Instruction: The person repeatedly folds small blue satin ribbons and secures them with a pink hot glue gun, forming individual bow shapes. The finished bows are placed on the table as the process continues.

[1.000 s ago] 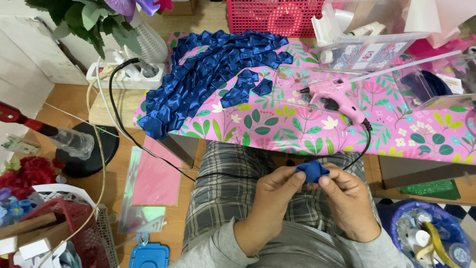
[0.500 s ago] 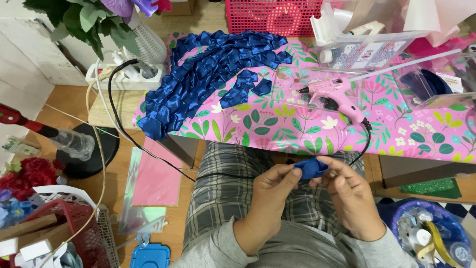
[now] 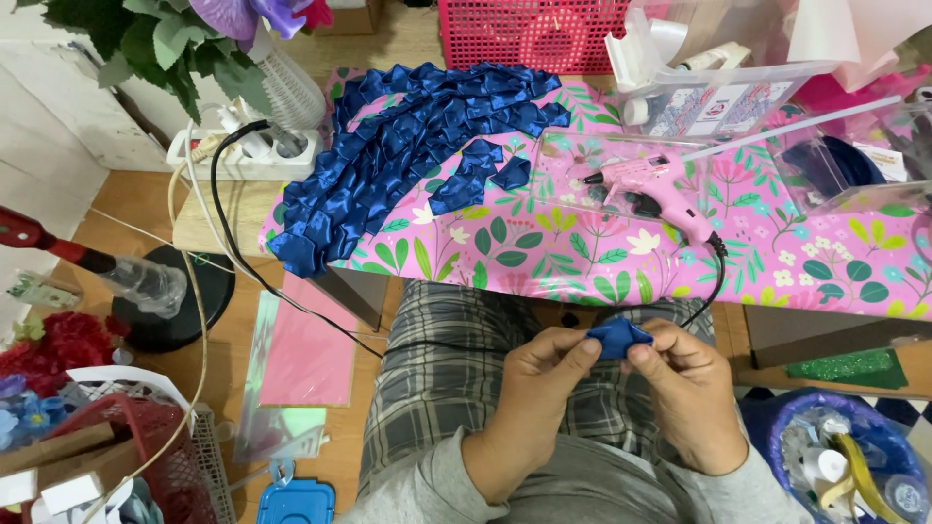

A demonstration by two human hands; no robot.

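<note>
Floral-covered table (image 3: 544,257) — ribbon petals (image 3: 408,146), glue gun (image 3: 650,189).

We have only one view, from the head, looking steeply down and close above the grip on the blue ribbon piece (image 3: 619,339); the table (image 3: 582,262) lies beyond it.

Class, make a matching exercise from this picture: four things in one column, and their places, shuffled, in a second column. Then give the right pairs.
Things:
1. glue gun
2. small blue ribbon piece
3. pile of blue ribbon pieces
4. power strip

Places:
A. pinched between the left hand and right hand
B. on the floor beside the white vase
C. lying on the flowered pink tablecloth, right of the pile
D. spread over the table's left end

Pairs: 1-C, 2-A, 3-D, 4-B
</note>
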